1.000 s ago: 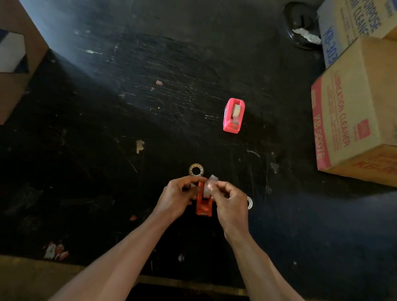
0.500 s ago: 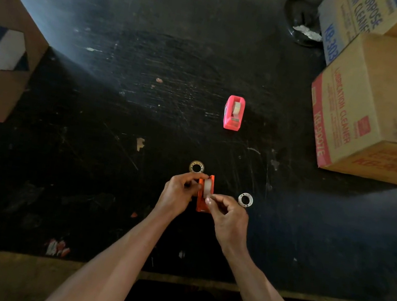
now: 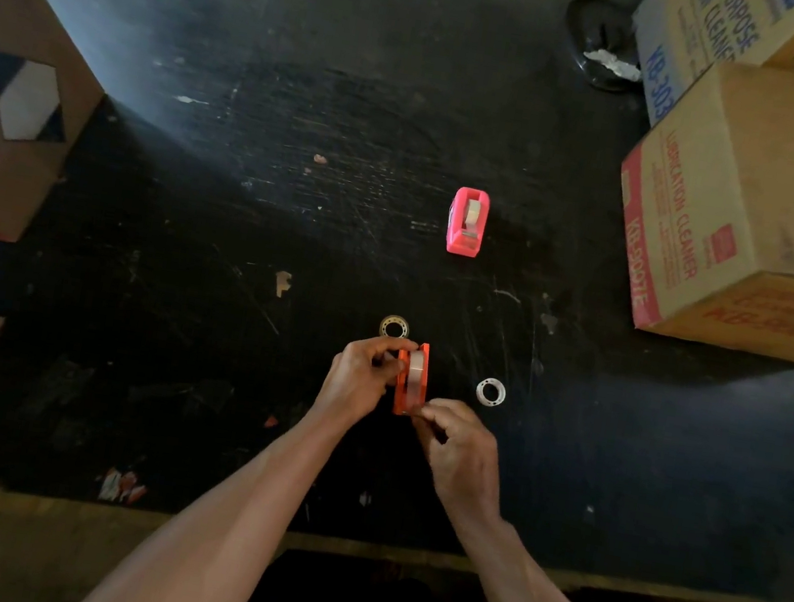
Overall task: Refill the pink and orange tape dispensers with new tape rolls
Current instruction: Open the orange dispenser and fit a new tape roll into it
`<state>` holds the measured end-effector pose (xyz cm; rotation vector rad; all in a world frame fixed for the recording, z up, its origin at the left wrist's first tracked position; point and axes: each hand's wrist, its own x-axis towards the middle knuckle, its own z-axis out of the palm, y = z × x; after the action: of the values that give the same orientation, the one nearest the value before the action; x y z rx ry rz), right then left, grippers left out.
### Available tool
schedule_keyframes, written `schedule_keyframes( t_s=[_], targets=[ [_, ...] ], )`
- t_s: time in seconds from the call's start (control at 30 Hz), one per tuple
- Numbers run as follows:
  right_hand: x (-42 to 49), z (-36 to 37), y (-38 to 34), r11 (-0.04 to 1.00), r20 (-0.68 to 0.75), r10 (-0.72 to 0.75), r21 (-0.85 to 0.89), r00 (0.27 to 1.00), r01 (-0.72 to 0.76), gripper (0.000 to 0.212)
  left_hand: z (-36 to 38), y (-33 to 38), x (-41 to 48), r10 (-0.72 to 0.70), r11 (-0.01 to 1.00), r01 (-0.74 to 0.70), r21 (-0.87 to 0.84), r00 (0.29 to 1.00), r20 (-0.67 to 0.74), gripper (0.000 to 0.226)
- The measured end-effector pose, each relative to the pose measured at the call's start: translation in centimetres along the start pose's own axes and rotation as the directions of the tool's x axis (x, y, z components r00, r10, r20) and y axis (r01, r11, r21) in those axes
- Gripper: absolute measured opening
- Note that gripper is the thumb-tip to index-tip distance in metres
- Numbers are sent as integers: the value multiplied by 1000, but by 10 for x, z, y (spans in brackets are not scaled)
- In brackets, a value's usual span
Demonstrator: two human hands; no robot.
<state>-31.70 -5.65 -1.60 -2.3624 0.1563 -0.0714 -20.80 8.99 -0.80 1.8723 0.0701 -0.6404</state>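
The orange tape dispenser point(image 3: 409, 381) stands on the black table with a clear tape roll point(image 3: 416, 367) seated in it. My left hand point(image 3: 359, 377) grips its left side. At the dispenser's near end, my right hand point(image 3: 457, 448) pinches the loose end of the tape. The pink dispenser point(image 3: 467, 222) stands alone farther back, a tape roll inside it. A brownish empty core point(image 3: 394, 326) lies just behind my left hand. A white empty core point(image 3: 491, 391) lies to the right of the orange dispenser.
Two stacked cardboard boxes point(image 3: 764, 203) fill the right back corner, with a black dish point(image 3: 602, 42) beside them. Another cardboard box point(image 3: 10, 104) with a hexagon cut-out sits at the left. Paper scraps point(image 3: 122, 486) lie near the table's front edge point(image 3: 41, 497).
The tape roll went down into the orange dispenser. My right hand drew back toward me to the dispenser's near end, uncovering the white core.
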Motion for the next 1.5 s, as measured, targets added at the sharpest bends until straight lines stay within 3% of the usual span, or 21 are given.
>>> schedule_keyframes(
  t_s=[0.17, 0.4, 0.6, 0.77, 0.9, 1.13, 1.3, 1.5],
  targets=[
    [1, 1, 2, 981, 30, -144, -125, 989, 146, 10, 1, 2, -1, -9, 1000, 9, 9, 1000, -11, 30],
    [-4, -1, 9, 927, 81, -257, -263, 963, 269, 20, 0, 2, 0, -1, 1000, 1, 13, 1000, -15, 28],
    [-9, -5, 8, 930, 125, -244, -251, 962, 268, 34, 1, 3, 1, -8, 999, 9, 36, 1000, -17, 29],
    [-10, -3, -1, 973, 83, -134, -176, 988, 147, 44, 0, 5, 0, 0, 999, 1, 41, 1000, -22, 32],
    [-15, -2, -9, 997, 29, 34, -63, 999, -32, 43, -3, 6, -1, -3, 1000, 3, 19, 1000, -30, 36],
    [-8, 14, -20, 907, 55, 413, 67, 909, -416, 89, -12, 7, 4, -8, 999, 16, 49, 988, -153, 37],
    [1, 32, -31, 860, 0, 502, 110, 865, -498, 92, -22, 0, 25, 63, 966, 6, 259, 965, -256, 44],
    [11, 40, -34, 824, -25, 559, 126, 829, -552, 85, -38, -1, 60, 190, 813, 14, 582, 938, -289, 56]
  ],
)
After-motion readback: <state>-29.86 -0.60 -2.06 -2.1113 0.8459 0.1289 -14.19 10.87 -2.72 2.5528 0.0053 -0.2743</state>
